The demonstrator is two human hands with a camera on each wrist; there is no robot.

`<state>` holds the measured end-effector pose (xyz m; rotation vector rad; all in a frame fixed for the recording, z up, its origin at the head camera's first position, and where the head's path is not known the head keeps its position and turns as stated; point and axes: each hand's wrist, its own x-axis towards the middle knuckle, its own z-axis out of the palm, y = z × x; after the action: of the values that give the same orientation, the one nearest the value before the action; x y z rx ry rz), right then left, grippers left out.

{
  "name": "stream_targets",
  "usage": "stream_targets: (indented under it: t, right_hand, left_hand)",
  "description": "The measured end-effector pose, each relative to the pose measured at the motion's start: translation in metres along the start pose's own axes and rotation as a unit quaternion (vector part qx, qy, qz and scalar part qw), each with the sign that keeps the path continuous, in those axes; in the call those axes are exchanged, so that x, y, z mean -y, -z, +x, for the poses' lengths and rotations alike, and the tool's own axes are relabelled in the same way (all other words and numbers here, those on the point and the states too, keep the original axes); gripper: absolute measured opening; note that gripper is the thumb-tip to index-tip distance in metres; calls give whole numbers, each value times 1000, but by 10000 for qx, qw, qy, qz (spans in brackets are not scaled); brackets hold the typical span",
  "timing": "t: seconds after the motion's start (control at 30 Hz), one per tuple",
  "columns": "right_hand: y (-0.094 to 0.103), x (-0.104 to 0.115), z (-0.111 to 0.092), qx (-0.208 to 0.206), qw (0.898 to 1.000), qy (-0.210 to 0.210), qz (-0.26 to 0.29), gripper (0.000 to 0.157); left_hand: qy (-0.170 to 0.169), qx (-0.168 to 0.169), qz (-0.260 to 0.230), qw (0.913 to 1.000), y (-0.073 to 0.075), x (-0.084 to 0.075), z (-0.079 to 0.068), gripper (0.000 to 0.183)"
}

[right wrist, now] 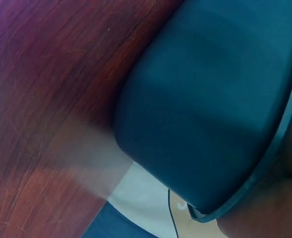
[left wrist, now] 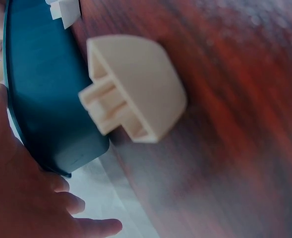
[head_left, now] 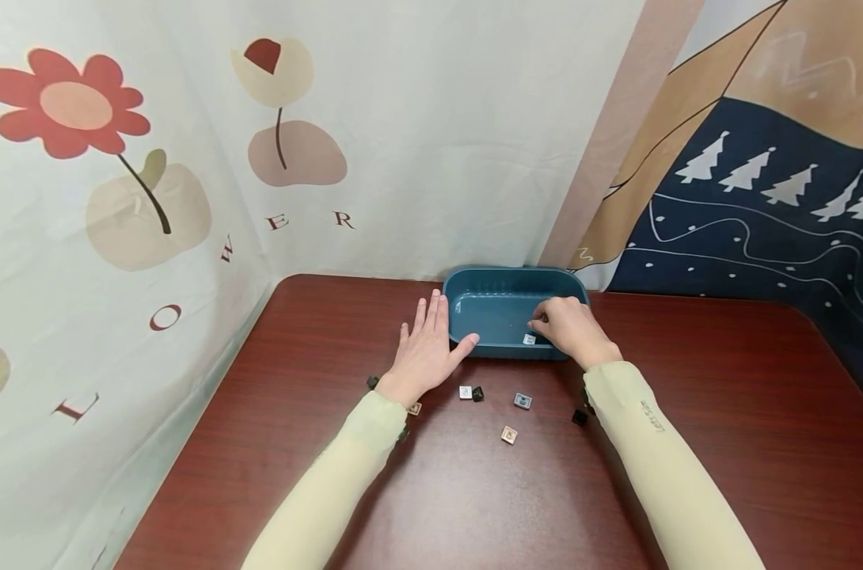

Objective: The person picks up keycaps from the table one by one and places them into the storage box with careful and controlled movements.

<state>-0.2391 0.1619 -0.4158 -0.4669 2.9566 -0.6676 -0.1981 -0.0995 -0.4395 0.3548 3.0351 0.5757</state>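
Observation:
My left hand (head_left: 427, 344) lies with its fingers straight and spread at the left end of a blue-green plastic tub (head_left: 503, 348), its thumb against the near-left rim. Over the tub's right part, my right hand (head_left: 570, 324) has its fingers bent downward; whether they pinch something is hidden. A white keycap (head_left: 529, 339) is in the tub just below those fingertips. Under my left wrist is a beige keycap (left wrist: 146, 84), its hollow underside and stem showing in the left wrist view. The right wrist view shows mostly the tub's outer wall (right wrist: 200, 99).
On the brown table (head_left: 446, 507), before the tub, lie another white keycap (head_left: 465, 392), a black keycap (head_left: 477, 393), a blue-grey keycap (head_left: 522, 400) and a second beige keycap (head_left: 509, 435). Another black keycap (head_left: 579, 417) sits beside my right wrist. A printed curtain (head_left: 417, 158) hangs behind.

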Motion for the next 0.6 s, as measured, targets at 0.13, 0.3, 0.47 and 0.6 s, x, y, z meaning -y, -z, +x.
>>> stream_targets:
  t: [0.13, 0.3, 0.47, 0.6]
  right_hand:
    - [0, 0, -1, -43, 10000, -2, -54, 24]
    - [1, -2, -6, -273, 9993, 85, -237, 25]
    - [6, 1, -16, -447, 9985, 113, -299, 32]
    - [12, 7, -27, -575, 9975, 155, -374, 37]
  left_hand:
    - [28, 40, -6, 10000, 1, 0, 0, 98]
    - [17, 87, -35, 10000, 1, -2, 1, 98]
    - [-20, 86, -16, 10000, 0, 0, 1, 98]
    - [-7, 113, 26, 9999, 0, 1, 1, 98]
